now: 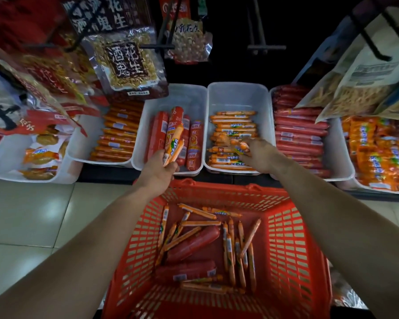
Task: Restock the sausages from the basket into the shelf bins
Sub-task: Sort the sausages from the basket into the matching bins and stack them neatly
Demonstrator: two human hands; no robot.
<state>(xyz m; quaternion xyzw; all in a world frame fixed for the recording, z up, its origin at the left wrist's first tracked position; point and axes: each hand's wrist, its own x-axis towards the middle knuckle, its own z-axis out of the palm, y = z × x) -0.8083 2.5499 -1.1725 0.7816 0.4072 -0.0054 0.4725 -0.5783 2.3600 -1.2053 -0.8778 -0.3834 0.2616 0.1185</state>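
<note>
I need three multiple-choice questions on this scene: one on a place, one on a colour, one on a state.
1. Where is the right hand?
A. over the bin of thin orange sausages
B. on the floor tiles
C. on a hanging bag
2. What colour is the basket?
A. blue
B. red
C. green
3. What does the left hand do?
A. hangs empty
B. holds thin sausages
C. grips a handle
Answers: 1 A, it reaches over that bin; 2 B, its mesh walls are red; 3 B, its fingers curl round them.
</note>
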